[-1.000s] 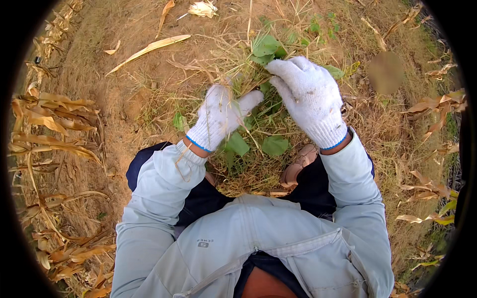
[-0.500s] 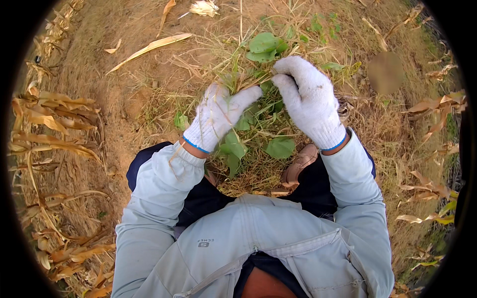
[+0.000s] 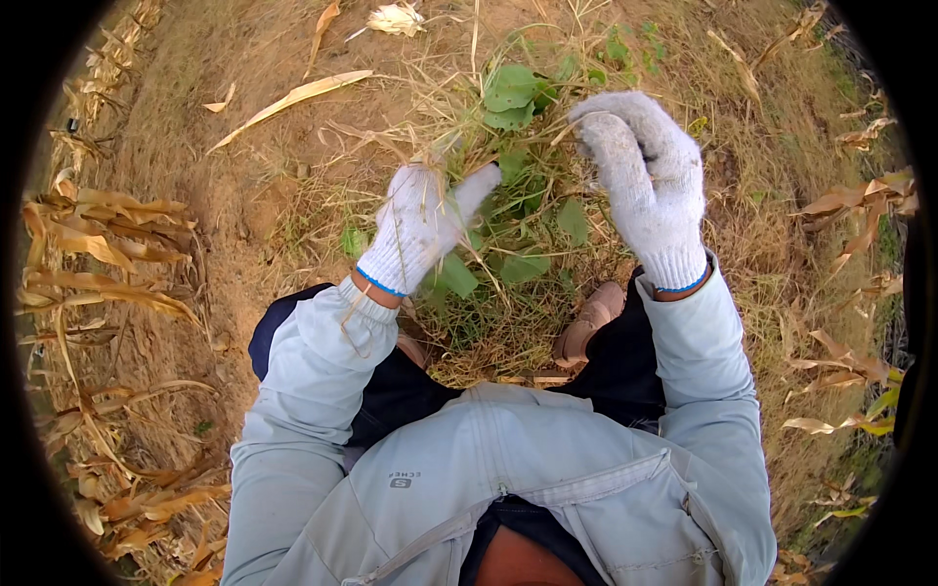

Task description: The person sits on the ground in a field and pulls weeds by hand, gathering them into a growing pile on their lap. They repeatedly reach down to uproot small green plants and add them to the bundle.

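Note:
Both of my hands wear white knitted gloves with blue cuff edging. My left hand [image 3: 418, 217] is closed round a loose bunch of dry and green grass [image 3: 454, 146], its thumb pointing to the right. Broad green leaves [image 3: 511, 90] on leafy weeds stand up beyond and between the hands. My right hand [image 3: 653, 176] is to the right of the bunch with fingers and thumb pinched together. Thin dry grass strands run to its fingertips, and the glove partly hides what is in the pinch. More green leaves [image 3: 525, 265] hang low between my wrists.
My brown shoes [image 3: 589, 324] stand on the dry grass under me. Dried corn leaves [image 3: 117, 230] line the left side, others [image 3: 865, 210] the right. A long dry leaf [image 3: 293, 105] and a pale corn husk [image 3: 396, 19] lie on the bare soil ahead.
My right hand has moved away from the left one, to the right, still pinched. The leaves between the hands have shifted and tilted. My left hand has hardly moved.

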Tool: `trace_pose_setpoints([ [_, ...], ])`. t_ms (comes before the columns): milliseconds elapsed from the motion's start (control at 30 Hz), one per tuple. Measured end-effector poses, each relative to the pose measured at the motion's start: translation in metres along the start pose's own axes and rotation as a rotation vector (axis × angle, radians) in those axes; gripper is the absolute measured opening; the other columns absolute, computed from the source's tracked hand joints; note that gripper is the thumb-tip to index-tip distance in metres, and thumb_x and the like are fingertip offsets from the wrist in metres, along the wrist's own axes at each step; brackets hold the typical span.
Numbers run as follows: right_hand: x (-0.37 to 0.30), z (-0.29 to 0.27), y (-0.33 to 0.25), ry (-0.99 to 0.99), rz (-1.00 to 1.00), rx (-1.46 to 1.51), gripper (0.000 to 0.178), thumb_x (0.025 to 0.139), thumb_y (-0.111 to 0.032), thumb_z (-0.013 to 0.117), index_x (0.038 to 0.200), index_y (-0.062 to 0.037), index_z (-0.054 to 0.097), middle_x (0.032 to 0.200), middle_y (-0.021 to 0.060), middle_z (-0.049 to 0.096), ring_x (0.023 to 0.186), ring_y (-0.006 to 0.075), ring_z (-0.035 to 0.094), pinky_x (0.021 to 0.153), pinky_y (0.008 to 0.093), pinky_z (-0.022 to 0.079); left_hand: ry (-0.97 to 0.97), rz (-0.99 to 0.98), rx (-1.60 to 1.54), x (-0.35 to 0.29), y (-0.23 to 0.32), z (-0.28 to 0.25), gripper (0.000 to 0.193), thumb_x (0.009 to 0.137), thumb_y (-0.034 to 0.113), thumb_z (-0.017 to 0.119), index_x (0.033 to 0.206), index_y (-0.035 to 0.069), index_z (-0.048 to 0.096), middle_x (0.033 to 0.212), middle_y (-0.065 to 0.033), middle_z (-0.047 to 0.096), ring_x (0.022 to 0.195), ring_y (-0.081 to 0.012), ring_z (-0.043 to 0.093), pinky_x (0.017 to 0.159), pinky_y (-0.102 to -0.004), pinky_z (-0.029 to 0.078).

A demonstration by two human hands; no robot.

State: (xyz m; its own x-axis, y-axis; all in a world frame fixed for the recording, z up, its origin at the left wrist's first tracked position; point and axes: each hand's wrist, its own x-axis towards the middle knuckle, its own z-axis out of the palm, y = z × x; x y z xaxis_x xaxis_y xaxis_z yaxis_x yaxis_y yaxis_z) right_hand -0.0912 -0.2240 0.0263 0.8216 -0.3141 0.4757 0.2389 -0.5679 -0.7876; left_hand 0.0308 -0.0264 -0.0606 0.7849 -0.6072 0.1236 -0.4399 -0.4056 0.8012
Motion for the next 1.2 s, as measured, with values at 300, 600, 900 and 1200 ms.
trace_pose_setpoints([
  [300, -0.003, 0.006, -0.012, -0.02, -0.194, -0.255, 0.03, 0.082, -0.013, 0.079, 0.112, -0.0107, 0.075, 0.107, 0.0123, 0.071, 0.092, 0.0292, 0.072, 0.079, 0.0374, 0.059, 0.055, 0.072, -0.309, -0.004, -0.007, 0.023, 0.026, 0.094, 0.024, 0.073, 0.112, 0.005, 0.071, 0.094, -0.0108, 0.075, 0.084, -0.026, 0.073, 0.078, -0.0397, 0.06],
  [600, -0.003, 0.009, 0.011, -0.095, -0.154, -0.344, 0.02, 0.088, -0.019, 0.075, 0.106, -0.01, 0.074, 0.104, 0.0132, 0.07, 0.092, 0.0329, 0.071, 0.079, 0.04, 0.058, 0.033, 0.233, 0.133, 0.0, -0.001, 0.017, 0.032, 0.084, 0.024, 0.078, 0.111, 0.007, 0.072, 0.087, -0.0177, 0.073, 0.085, -0.0378, 0.073, 0.075, -0.0464, 0.057],
  [900, -0.005, 0.008, 0.019, -0.033, -0.081, -0.154, 0.019, 0.093, -0.014, 0.068, 0.11, -0.005, 0.072, 0.098, 0.0111, 0.07, 0.089, 0.0245, 0.07, 0.079, 0.0366, 0.056, -0.065, 0.276, 0.444, 0.001, 0.016, -0.004, 0.039, 0.086, 0.02, 0.075, 0.121, 0.007, 0.066, 0.091, -0.0167, 0.072, 0.089, -0.0378, 0.071, 0.076, -0.0493, 0.056],
  [1200, 0.004, -0.041, 0.002, -0.233, 0.605, 0.524, 0.023, 0.101, -0.027, 0.061, 0.107, -0.0073, 0.071, 0.083, -0.0032, 0.065, 0.068, 0.0047, 0.051, 0.063, 0.0225, 0.042, 0.144, 0.02, 0.406, 0.019, -0.03, -0.017, 0.049, 0.099, 0.044, 0.066, 0.124, 0.002, 0.067, 0.103, -0.0208, 0.073, 0.096, -0.0374, 0.07, 0.084, -0.045, 0.055],
])
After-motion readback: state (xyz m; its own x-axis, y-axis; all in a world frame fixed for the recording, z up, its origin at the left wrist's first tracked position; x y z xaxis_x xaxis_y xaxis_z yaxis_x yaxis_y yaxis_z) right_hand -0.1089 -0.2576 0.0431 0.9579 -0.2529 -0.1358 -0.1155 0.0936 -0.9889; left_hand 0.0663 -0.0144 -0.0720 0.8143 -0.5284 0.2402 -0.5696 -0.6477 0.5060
